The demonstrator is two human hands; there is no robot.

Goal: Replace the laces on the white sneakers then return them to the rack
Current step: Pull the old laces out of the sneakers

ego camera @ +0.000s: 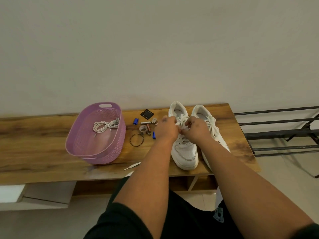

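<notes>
White lace (pixel 181 121) pinched between left hand (pixel 166 129) and right hand (pixel 196 128).

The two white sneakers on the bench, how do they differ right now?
The left sneaker is being worked on: the left hand and right hand both pinch its lace near the top eyelets, while the right sneaker is untouched, its lace lying threaded and loose. The left sneaker's toe shows fully; the right sneaker's front is hidden behind the right forearm. Both are white and stand upright, side by side, toes toward the person.

2 white sneakers (pixel 185 152) stand side by side on the wooden bench, toes toward the camera, both laced
</notes>
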